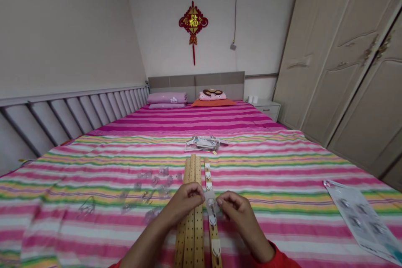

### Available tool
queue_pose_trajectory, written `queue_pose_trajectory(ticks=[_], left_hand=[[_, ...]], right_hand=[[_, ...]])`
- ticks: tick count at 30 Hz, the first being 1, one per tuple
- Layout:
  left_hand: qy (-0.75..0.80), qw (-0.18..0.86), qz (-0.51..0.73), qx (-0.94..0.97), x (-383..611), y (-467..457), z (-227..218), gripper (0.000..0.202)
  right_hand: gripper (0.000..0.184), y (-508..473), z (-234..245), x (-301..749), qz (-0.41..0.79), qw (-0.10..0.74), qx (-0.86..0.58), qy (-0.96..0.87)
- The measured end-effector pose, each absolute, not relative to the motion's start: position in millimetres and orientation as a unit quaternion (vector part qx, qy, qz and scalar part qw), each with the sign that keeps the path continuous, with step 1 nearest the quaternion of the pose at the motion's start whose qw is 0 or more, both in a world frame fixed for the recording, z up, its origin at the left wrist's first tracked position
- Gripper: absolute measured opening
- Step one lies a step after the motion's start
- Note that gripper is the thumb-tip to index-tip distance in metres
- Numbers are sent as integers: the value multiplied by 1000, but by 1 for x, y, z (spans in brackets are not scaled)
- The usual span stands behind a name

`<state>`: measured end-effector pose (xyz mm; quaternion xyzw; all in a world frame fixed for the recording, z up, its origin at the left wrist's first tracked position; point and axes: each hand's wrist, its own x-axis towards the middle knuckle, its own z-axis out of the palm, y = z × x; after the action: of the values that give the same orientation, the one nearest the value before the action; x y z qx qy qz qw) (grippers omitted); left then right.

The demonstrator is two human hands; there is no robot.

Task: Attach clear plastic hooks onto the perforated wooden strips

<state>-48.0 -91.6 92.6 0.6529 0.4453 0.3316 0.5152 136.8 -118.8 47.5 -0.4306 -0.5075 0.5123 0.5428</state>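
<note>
A clear adhesive hook (211,206) with a metal prong is between my hands, above a narrow wooden strip (214,234). My left hand (188,197) is closed, its thumb and fingertips pinching the hook's left edge. At the opposite edge, the curled fingers of my right hand (236,210) pinch the same piece. Along the strip sit several white hooks (216,248), some beyond my hands and some nearer to me. Left of it lie perforated wooden strips (189,238) side by side, partly covered by my left hand.
Loose clear plastic pieces (163,190) are scattered on the striped sheet (103,234) at left, near a thin wire loop (87,206). A plastic package (204,143) lies beyond the strips. At right is a hook pack (361,217). A railing (78,113) borders the bed's left side.
</note>
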Motion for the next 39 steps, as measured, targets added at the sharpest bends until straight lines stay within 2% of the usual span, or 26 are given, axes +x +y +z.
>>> queue_pose_trajectory(ticks=[9,16,28,39], left_hand=[[478,545,367,583,-29,-57,85,15],[514,535,403,536,-19,-2,67,29],[566,467,431,526,-6,104,27,12],[630,385,405,539,-1,133,-5,10]], right_hand=[[40,-81,40,136,534,523,-446,-492],[29,-19,23,131,528,533,-460,-475],[23,91,5,132,522,511,-503,-462],[23,119,-26,128,513,495,-550,-436]])
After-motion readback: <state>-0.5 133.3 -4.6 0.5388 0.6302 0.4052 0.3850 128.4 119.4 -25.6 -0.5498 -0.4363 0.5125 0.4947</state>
